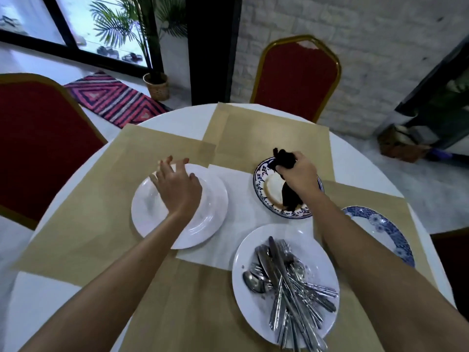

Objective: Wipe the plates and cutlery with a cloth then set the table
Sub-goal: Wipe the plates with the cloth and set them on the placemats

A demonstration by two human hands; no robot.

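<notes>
The dark cloth [284, 158] is held in the right hand [298, 172] grip over the blue-edged plate [259, 185]. The left hand [177, 189] grip is spread wide over the white plate [203, 224], by its far edge.

The one head-worn camera sits above the near edge of the round table [182, 120] and faces forward and steeply down across it. It is close: both bare forearms run in from the bottom corners, with the left hand [177, 189] and right hand [299, 171] at mid-frame. The wide lens bows the tabletop's rim. A red chair [297, 72] and a window [30, 16] fill the top.
</notes>
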